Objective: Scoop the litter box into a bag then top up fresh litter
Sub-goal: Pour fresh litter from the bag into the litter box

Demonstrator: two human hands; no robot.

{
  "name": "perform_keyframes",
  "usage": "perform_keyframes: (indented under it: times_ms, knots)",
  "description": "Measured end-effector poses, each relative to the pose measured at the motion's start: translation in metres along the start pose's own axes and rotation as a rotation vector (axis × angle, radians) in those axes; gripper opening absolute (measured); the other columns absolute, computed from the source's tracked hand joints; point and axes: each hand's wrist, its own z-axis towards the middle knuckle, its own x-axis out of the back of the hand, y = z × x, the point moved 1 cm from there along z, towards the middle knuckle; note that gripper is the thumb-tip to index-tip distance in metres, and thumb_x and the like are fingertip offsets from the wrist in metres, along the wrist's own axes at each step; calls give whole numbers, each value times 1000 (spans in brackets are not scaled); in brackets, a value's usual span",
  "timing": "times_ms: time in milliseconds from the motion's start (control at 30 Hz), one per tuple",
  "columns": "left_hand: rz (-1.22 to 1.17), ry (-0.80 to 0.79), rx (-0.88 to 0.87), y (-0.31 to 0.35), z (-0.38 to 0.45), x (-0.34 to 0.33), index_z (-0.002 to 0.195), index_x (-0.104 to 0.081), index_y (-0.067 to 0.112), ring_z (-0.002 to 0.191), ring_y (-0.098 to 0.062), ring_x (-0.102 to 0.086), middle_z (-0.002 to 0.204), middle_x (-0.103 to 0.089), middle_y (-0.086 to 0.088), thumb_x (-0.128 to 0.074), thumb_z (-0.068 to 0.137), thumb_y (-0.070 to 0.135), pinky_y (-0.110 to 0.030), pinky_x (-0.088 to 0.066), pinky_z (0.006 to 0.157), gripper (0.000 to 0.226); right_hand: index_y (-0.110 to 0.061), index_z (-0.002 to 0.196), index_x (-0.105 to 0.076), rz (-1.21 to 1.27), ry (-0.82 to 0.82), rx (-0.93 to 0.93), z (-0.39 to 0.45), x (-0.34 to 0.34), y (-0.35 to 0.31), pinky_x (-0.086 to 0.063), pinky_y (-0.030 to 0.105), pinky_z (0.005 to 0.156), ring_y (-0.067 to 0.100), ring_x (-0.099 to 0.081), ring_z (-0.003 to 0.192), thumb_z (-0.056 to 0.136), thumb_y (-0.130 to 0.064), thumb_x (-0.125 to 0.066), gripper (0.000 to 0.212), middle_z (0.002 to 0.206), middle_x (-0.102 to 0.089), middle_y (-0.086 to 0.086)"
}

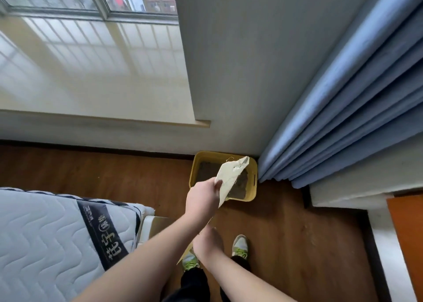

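My left hand [202, 197] grips the litter bag [231, 178] tipped over the yellow litter box [251, 180]; right hand [207, 242] supports its bottom, grip unclear. Topping-up looks underway.

i see a window [68, 1] top left with a pale sill ledge [91, 72] below it, buildings blurred outside. blue curtain [354, 109] hangs in folds on the right, reaching the wood floor [297, 244]. grey wall [240, 61] between them. quilted white mattress [45, 244] bottom left, dark printed band [100, 233] across its corner. orange panel [407, 233] at right edge. white-green sneakers [239, 246] on the floor.
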Motion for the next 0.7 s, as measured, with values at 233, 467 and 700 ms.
perform_keyframes:
  times_ms: [233,467,700]
  knots:
    - [-175,61,-76,-19,-19,20,86,-66,24,68,-11,-58,73,-64,10,-44,100,39,-20,-42,56,29,-18,134,-45,345,-135,91,13,34,25,-51,18,62,16,-64,83,96,-19,-43,39,120,-59,5]
    - [-193,46,-255,-28,-22,40,109,-67,34,77,-2,-66,87,-70,20,-56,94,36,-13,-47,56,19,-10,102,-58,1061,213,-48,33,172,-10,-50,27,51,20,-67,64,91,-71,-28,69,95,-67,10]
    - [-86,40,-369,-42,-34,52,124,-60,44,89,4,-65,103,-70,25,-64,88,35,-19,-54,66,37,-2,115,-57,705,234,-186,47,193,-33,-45,20,36,12,-66,47,96,-35,-48,40,80,-70,14]
